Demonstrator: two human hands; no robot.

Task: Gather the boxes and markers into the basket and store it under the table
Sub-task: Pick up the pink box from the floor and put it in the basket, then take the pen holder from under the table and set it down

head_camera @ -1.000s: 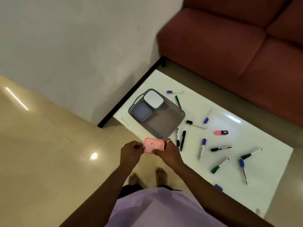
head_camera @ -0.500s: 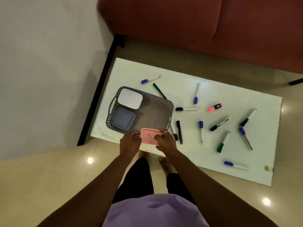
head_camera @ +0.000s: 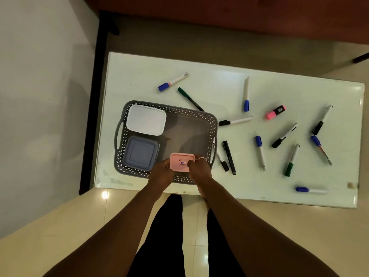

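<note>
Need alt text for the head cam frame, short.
Both hands, left and right, hold a pink box over the near edge of a grey basket that holds a white box and a blue box. Markers lie scattered on the white table.

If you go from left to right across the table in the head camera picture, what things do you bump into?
Grey basket with the white box → pink box held in both hands → all-black marker → pink highlighter → green-capped marker → black-capped marker near the right edge.

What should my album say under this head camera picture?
Two hands lower a pink box into the grey basket.
</note>
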